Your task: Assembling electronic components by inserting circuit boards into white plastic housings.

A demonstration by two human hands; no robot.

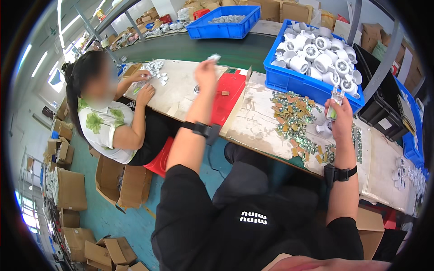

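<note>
My left hand is raised over the table's far side, its fingers pinched on a small white plastic part. To the right, in front of the blue crate, my right hand is closed on a whitish part with green on it; its exact kind is unclear. Beneath and left of that hand lies a spread pile of small green and tan circuit boards. A white round housing rests on the table beside my right hand.
A blue crate heaped with white housings stands at the back right. Another blue crate sits beyond the green belt. At left, a co-worker handles small white parts. A red panel lies between us.
</note>
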